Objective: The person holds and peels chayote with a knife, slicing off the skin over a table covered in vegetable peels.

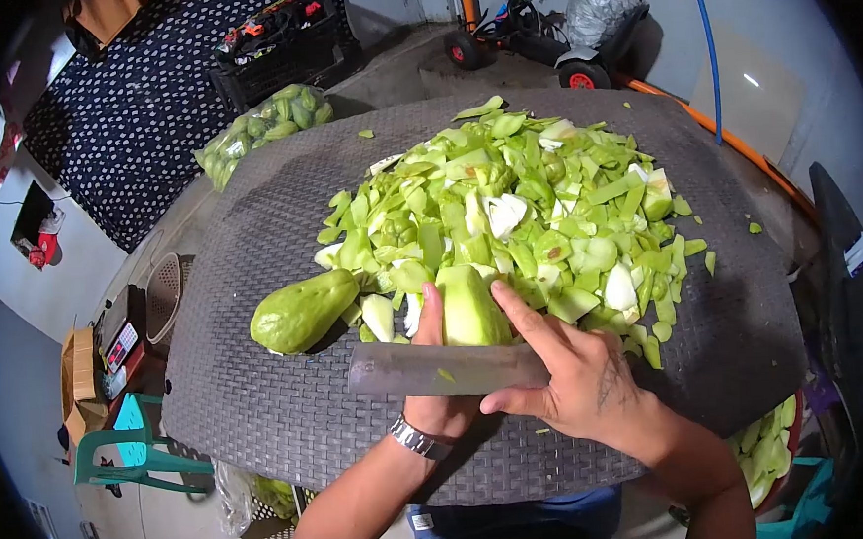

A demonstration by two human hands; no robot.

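A peeled pale green chayote stands near the front of the dark woven table, between my hands. My left hand, with a metal watch on its wrist, is against the chayote's left side, partly hidden behind the blade. Across the front of the chayote lies a wide grey blade. My right hand is closed on the blade's right end, its index finger reaching to the chayote; the handle is hidden. An unpeeled chayote rests to the left. Behind spreads a big heap of green peels and cut pieces.
The woven table has a curved edge. A bag of green produce is beyond its back left. A scale, a basket and a green chair stand left. Below right is a container of slices.
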